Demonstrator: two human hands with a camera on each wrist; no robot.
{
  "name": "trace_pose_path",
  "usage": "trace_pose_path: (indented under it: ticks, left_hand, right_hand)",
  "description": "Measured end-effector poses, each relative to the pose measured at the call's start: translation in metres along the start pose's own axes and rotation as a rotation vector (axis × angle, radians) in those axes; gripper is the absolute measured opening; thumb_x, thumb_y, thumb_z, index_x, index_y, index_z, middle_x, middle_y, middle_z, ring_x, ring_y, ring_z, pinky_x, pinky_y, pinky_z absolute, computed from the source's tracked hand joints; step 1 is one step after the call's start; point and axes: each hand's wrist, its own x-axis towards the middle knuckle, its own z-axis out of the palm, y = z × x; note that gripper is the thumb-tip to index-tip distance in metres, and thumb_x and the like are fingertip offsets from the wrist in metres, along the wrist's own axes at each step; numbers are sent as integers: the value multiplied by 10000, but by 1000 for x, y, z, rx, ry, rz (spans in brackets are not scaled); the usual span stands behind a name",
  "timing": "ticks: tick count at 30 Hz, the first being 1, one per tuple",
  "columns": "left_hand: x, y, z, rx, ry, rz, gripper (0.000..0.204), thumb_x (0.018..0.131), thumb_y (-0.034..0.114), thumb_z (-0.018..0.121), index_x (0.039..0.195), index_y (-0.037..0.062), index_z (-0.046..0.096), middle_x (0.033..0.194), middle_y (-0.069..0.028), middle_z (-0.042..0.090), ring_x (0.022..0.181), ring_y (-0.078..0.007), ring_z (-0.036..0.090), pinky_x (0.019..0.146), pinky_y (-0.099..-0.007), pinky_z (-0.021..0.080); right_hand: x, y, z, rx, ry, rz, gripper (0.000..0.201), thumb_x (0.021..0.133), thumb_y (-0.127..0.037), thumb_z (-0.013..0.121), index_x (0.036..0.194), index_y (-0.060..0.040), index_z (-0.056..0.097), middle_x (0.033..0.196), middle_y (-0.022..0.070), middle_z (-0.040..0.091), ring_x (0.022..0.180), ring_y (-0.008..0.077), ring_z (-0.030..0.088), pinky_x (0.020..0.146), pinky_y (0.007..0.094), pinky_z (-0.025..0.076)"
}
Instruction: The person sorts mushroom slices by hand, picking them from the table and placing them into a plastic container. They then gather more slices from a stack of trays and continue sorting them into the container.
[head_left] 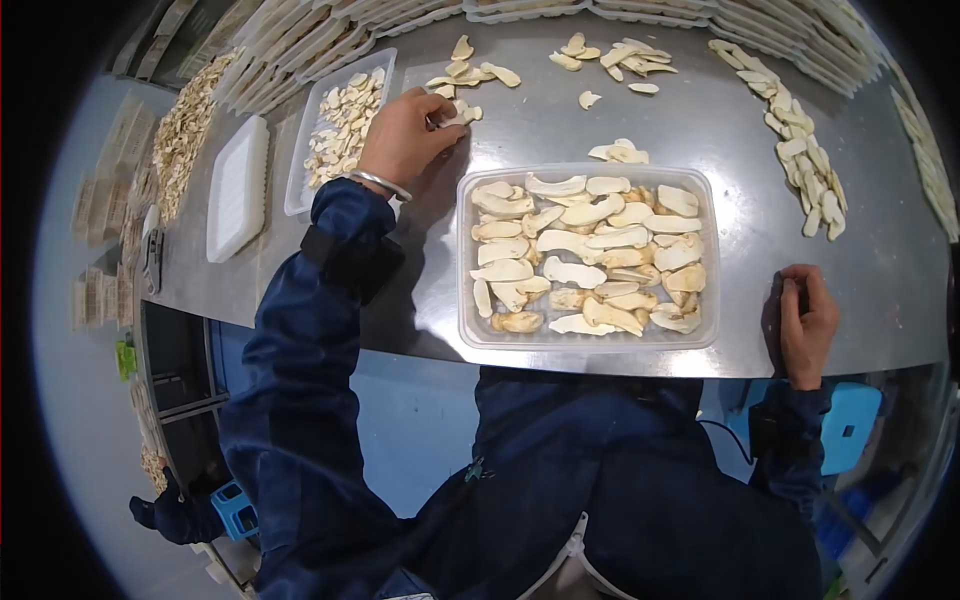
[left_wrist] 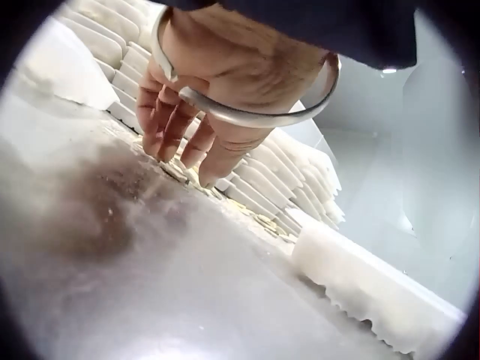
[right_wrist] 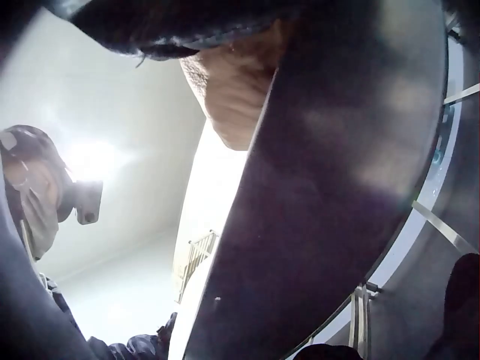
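Observation:
My left hand (head_left: 410, 135) is at the left of the steel table, thumb and bent fingers around a pale mushroom slice (head_left: 462, 114). In the left wrist view, the same hand (left_wrist: 217, 97) points its fingers down among slices. Several more mushroom slices (head_left: 470, 73) lie just beyond it. In front of the body stands a clear plastic tray (head_left: 464, 260) with rows of mushroom slices (head_left: 590, 240). Near the front edge at the right, my right hand (head_left: 808, 325) rests on the table, loosely curled and holding nothing. Its fingers are hidden in the right wrist view.
A second tray (head_left: 297, 195) of small pieces and an upturned white tray (head_left: 240, 190) stand at the left. Stacked trays (head_left: 300, 50) line the back. A strip of slices (head_left: 795, 145) runs down the right side. Loose slices (head_left: 637, 58) lie at the back.

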Motion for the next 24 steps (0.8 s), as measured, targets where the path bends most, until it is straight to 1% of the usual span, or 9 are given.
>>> trace_pose_path:
  ticks: [2, 3, 7, 10, 11, 14, 16, 19, 24]
  left_hand:
    - [2, -1, 5, 25, 3, 16, 246, 773, 218, 700, 899, 7, 695, 862, -137, 649, 764, -307, 642, 701, -385, 503]
    - [2, -3, 5, 104, 6, 70, 233, 800, 189, 704, 941, 3, 698, 832, -101, 651, 735, -235, 638, 690, -322, 505]
    - [-1, -3, 5, 104, 27, 129, 202, 815, 198, 624, 888, 24, 697, 849, -141, 646, 772, -350, 633, 706, -418, 503]
    - [-7, 2, -1, 80, 86, 121, 200, 814, 192, 630, 899, 26, 702, 850, -144, 658, 766, -350, 637, 700, -409, 508]
    - [-11, 4, -7, 48, 81, 128, 172, 822, 161, 642, 900, 21, 703, 862, -133, 674, 753, -304, 657, 681, -373, 512]
    - [-44, 58, -44, -145, -87, 12, 128, 824, 114, 666, 890, 10, 701, 859, -116, 680, 747, -243, 663, 669, -327, 509]
    - [-69, 84, -54, -267, -322, 71, 82, 846, 87, 668, 879, 16, 692, 799, -32, 653, 704, -127, 581, 648, -285, 454]
    - [-91, 107, -53, -332, -509, 95, 86, 808, 59, 708, 836, -15, 674, 797, -77, 612, 716, -191, 594, 649, -320, 454]
    - [-95, 108, -42, -277, -581, 68, 89, 794, 55, 709, 824, -13, 661, 782, -101, 574, 721, -241, 593, 651, -333, 458]
  right_hand:
    - [-1, 0, 1, -2, -4, 1, 66, 889, 19, 540, 931, 11, 590, 766, 108, 592, 676, 164, 566, 631, 280, 451]
    - [-1, 1, 1, -8, -7, -1, 66, 892, 15, 539, 932, 10, 591, 767, 105, 592, 677, 162, 565, 631, 279, 451]
    - [-2, 2, 1, -17, 0, 2, 64, 902, -3, 540, 935, 5, 594, 769, 94, 593, 680, 154, 562, 630, 275, 451]
    - [-2, 4, 2, -6, 6, -11, 62, 903, -10, 544, 936, 2, 595, 774, 89, 598, 685, 150, 563, 633, 273, 452]
    - [-2, 4, 2, -5, 3, -7, 62, 902, -9, 544, 936, 2, 595, 776, 89, 600, 686, 149, 564, 636, 272, 452]
    - [-2, 4, 1, -9, -3, 1, 63, 900, -9, 547, 937, 2, 596, 778, 89, 603, 689, 147, 565, 643, 272, 455]
    - [-1, 4, 1, -11, -8, -10, 62, 899, -11, 550, 938, 2, 598, 779, 90, 604, 689, 147, 565, 647, 271, 456]
    - [-2, 6, 2, 11, -5, -9, 64, 896, -11, 553, 936, 4, 600, 778, 92, 603, 692, 149, 567, 647, 274, 457]
    - [-1, 3, 1, -4, -5, -12, 68, 892, -7, 548, 932, 4, 602, 775, 95, 602, 688, 154, 567, 639, 276, 453]
